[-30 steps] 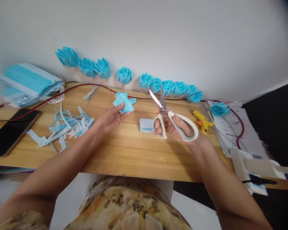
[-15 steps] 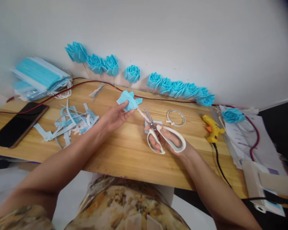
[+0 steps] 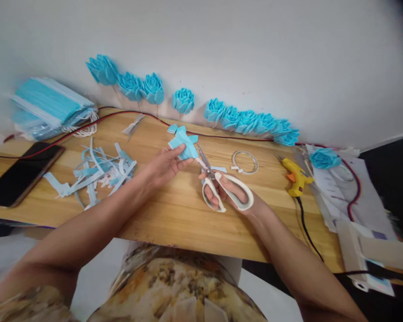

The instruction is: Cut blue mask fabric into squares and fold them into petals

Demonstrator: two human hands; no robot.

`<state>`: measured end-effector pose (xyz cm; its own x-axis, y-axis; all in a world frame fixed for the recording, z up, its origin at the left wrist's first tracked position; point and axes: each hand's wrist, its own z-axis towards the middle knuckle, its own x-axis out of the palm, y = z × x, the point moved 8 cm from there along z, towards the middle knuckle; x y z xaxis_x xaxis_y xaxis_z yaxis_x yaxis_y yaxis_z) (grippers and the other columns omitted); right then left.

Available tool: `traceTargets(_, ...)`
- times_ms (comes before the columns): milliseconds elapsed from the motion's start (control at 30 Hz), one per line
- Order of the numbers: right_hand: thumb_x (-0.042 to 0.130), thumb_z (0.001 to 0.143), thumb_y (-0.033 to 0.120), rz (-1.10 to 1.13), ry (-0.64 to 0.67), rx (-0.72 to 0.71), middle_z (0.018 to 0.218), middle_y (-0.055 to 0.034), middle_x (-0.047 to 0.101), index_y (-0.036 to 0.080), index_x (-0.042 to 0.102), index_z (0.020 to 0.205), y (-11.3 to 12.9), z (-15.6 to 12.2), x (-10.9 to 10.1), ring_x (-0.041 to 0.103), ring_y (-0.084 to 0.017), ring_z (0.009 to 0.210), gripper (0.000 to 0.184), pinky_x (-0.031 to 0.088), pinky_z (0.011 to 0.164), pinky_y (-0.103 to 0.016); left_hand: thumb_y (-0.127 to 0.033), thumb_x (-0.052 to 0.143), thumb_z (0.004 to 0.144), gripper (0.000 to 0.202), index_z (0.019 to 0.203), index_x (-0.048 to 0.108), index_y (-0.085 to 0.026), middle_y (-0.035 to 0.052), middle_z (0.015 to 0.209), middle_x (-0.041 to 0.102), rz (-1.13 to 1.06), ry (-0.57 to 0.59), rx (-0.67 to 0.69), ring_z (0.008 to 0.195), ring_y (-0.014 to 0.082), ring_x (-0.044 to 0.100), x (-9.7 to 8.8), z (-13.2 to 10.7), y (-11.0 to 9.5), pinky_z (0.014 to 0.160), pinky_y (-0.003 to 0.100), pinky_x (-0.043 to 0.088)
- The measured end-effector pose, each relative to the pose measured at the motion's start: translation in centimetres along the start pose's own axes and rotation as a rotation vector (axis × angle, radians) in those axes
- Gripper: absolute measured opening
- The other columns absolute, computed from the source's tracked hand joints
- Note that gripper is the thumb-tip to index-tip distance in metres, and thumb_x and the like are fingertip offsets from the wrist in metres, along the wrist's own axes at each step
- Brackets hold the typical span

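My left hand (image 3: 163,165) pinches a folded piece of light blue mask fabric (image 3: 183,142) above the wooden table (image 3: 174,214). My right hand (image 3: 233,194) grips white-handled scissors (image 3: 221,190), fingers through the loops. The scissor blades (image 3: 201,158) point up-left and meet the lower right edge of the blue fabric. A small blue fabric piece (image 3: 218,170) lies on the table just behind the scissors.
Blue fabric flowers (image 3: 248,121) line the white wall. A pile of cut strips (image 3: 94,172), a stack of masks (image 3: 49,107) and a phone (image 3: 20,172) lie at left. A tape ring (image 3: 244,162), yellow glue gun (image 3: 294,175), cables and papers (image 3: 342,188) sit at right.
My right hand brought the scissors from upright and apart down and left to the blue fabric; the blades now reach its edge. My left hand stayed holding the fabric.
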<state>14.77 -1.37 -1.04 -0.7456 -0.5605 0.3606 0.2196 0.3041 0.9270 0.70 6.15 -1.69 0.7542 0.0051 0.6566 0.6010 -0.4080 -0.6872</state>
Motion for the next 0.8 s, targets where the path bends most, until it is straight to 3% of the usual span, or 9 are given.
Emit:
traceTargets(233, 0.055, 0.092, 0.057, -0.023, 0.005, -0.026, 0.083, -0.0031, 0.062, 0.019, 0.059, 0.121, 0.07, 0.30, 0.21, 0.057, -0.011, 0.062, 0.048, 0.047, 0.053, -0.023, -0.008, 0.063, 0.088, 0.010, 0.081, 0.069, -0.011, 0.0019, 0.076, 0.074, -0.004, 0.053, -0.002, 0.065, 0.0109, 0.070, 0.63, -0.27, 0.64, 0.065, 0.022, 0.063)
traceTargets(800, 0.060, 0.086, 0.062, 0.217, -0.097, -0.036, 0.067, 0.0024, 0.055, 0.017, 0.058, 0.110, 0.34, 0.68, 0.82, 0.048, -0.010, 0.051, 0.050, 0.038, 0.046, -0.023, -0.010, 0.068, 0.087, 0.004, 0.088, 0.072, -0.010, 0.0044, 0.086, 0.076, 0.010, 0.058, 0.019, 0.072, 0.0117, 0.071, 0.33, 0.02, 0.51, 0.069, 0.020, 0.062)
